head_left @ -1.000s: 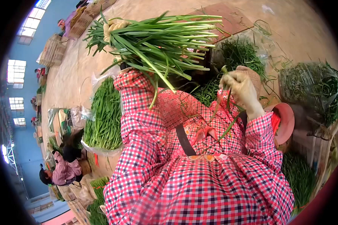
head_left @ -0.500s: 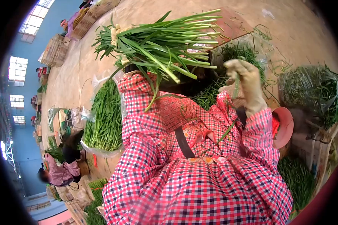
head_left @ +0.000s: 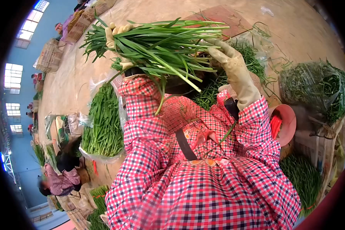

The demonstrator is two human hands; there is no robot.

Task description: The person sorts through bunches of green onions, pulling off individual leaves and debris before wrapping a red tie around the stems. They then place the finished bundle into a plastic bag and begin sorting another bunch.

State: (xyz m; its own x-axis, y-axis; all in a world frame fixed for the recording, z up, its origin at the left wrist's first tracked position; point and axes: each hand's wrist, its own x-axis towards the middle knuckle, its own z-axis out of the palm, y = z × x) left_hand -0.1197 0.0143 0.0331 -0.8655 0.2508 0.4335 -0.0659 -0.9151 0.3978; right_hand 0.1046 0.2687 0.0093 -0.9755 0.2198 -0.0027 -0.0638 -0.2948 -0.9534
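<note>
A bunch of long green stalks with leaves (head_left: 161, 42) lies sideways across the top middle. My left hand (head_left: 117, 36), in a cream glove, is closed round its leafy end. At the pale stem ends on the right is my right hand (head_left: 228, 59), gloved too, with its fingers apart and touching or very near the stems. One loose leaf hangs down below the bunch. Beneath the hands, a dark opening and a heap of loose green leaves (head_left: 207, 96) are partly covered by my sleeves.
Stacked green stalks fill a plastic-lined holder (head_left: 105, 122) at left. A pink container (head_left: 289, 124) with red strips stands at right, near a plastic bag of greens (head_left: 314, 86). A person (head_left: 61, 180) sits at lower left. A reddish board (head_left: 222, 21) lies on the floor.
My right hand has moved left to the stem ends, and the strand it had is no longer seen in it. The bunch and my left hand have shifted slightly left and down.
</note>
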